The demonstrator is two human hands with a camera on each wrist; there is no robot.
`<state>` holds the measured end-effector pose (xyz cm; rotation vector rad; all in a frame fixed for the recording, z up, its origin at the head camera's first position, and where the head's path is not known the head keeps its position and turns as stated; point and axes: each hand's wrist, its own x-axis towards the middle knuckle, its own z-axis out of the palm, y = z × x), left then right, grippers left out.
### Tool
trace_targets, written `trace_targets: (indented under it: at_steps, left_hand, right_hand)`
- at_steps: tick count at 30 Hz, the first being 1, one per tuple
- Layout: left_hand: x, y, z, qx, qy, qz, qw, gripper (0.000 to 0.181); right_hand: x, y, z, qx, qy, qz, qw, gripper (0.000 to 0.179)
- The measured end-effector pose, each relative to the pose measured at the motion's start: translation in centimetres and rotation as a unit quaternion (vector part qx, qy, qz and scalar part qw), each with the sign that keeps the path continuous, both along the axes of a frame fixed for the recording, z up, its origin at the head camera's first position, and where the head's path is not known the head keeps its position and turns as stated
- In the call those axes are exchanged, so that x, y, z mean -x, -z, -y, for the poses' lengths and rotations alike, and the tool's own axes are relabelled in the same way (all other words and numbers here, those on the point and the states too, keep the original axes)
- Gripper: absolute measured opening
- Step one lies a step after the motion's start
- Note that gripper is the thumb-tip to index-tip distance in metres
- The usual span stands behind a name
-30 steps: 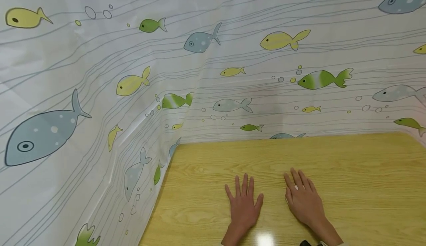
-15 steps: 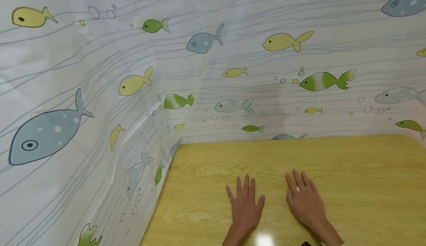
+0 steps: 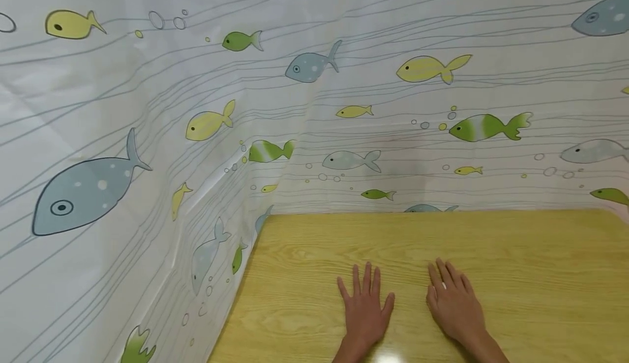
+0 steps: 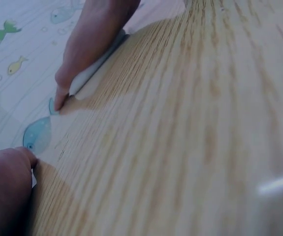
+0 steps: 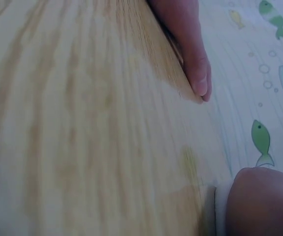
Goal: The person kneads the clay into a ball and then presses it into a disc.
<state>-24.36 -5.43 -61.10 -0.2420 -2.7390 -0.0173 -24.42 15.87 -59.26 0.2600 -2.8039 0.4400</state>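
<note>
In the head view my left hand (image 3: 365, 314) lies palm down on the wood-grain table (image 3: 304, 270), its fingers straight and spread, with nothing in it. To its right my right hand (image 3: 458, 308) also lies flat, fingers straight and closer together, thumb alongside. A small white patch (image 3: 444, 285) shows at the base of its fingers. Seen from the left wrist, a pale edge (image 4: 89, 76) of something runs beneath the right hand; from the right wrist, a white strip (image 5: 221, 209) shows beside the thumb. Most of this white thing is hidden, and I cannot tell what it is.
White sheeting (image 3: 275, 24) printed with blue, green and yellow fish rises behind the table and along its left side. Light glares off the tabletop near the front edge in the head view.
The whole head view has shifted slightly right and down as the head moved. Both hands stay in the same place on the table.
</note>
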Motion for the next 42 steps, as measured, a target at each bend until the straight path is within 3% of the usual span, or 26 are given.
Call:
trace_targets:
  at_steps: [18, 26, 34, 38, 42]
  left_hand:
    - [0.8, -0.3, 0.3, -0.004, 0.007, -0.021, 0.9998, 0.065]
    - [0.2, -0.6, 0.1, -0.024, 0.006, 0.014, 0.9996, 0.065]
    - [-0.3, -0.9, -0.1, -0.021, 0.001, 0.037, 0.9991, 0.066]
    - [-0.3, -1.0, -0.2, -0.037, 0.011, 0.037, 0.9986, 0.065]
    - [-0.3, -0.4, 0.0, -0.025, 0.011, 0.005, 0.9996, 0.064]
  right_hand:
    - [0.5, -0.8, 0.0, 0.020, -0.005, -0.038, 0.9991, 0.050]
    - [0.2, -0.5, -0.1, 0.017, -0.004, -0.002, 0.9998, 0.050]
    - [-0.2, -0.4, -0.3, 0.017, -0.011, -0.008, 0.9998, 0.050]
    - [-0.1, -0.4, -0.7, 0.025, -0.018, 0.025, 0.9992, 0.051]
    - [0.0, -0.6, -0.7, 0.037, -0.025, 0.039, 0.9982, 0.051]
